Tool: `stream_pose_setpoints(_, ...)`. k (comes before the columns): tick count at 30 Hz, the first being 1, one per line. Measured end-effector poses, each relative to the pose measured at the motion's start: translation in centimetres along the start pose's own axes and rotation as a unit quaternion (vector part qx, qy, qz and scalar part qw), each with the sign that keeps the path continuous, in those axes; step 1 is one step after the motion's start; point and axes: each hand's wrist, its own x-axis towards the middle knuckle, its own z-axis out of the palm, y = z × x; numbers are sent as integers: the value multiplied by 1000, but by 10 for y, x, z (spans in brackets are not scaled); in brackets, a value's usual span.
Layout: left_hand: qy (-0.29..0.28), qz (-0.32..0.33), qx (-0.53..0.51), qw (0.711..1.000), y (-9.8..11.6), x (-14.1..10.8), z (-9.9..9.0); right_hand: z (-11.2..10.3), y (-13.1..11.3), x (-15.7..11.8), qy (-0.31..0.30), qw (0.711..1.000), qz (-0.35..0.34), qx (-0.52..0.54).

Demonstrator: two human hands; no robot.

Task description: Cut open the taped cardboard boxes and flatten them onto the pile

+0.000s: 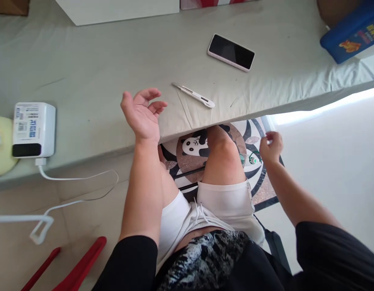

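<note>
My left hand (142,115) rests at the table's front edge, palm up, with its fingers loosely bent and apart; nothing lies in it. To its right is a white utility knife (197,96) on the cloth, its tip pointing toward the far left. Past the table edge, over the floor at the right, hangs my right hand (271,147) with thumb and fingers pinched together. Whatever it may hold is too small to make out. A small green and white shape (254,158) shows just left of it; whether it touches the hand, I cannot tell.
A phone (231,52) lies face up on the cloth-covered table (114,60). At left stands a white power bank (33,129) with a white cable (80,178) hanging off the edge. A white box (123,9) and a blue package (350,34) sit at the back. Below is a panda-patterned mat (183,161).
</note>
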Motion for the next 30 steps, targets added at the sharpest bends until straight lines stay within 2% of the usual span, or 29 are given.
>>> stream_pose_setpoints(3,-3,-28,-19,999,1,3,2,5,55,-28,-53,993,96,-46)
stream_pose_setpoints(6,9,-49,-28,998,-1,5,6,11,80,-43,-158,976,129,-72)
stream_pose_setpoints(9,13,-55,-26,998,-6,6,9,16,81,-45,-222,961,132,-97)
stream_pose_setpoints(16,-5,-43,-39,998,-9,5,9,24,68,-41,-276,934,121,-190)
stream_pose_setpoints(21,-1,-32,-17,999,-7,6,6,26,72,-39,-259,933,147,-201)
stream_pose_setpoints(24,-33,-8,19,999,-11,13,-7,15,73,-32,-227,943,153,-191)
stream_pose_setpoints(27,-116,32,56,991,-17,25,-29,-10,65,-22,-170,960,144,-172)
stream_pose_setpoints(30,-182,73,72,978,-24,37,-46,-54,50,-15,-87,983,102,-129)
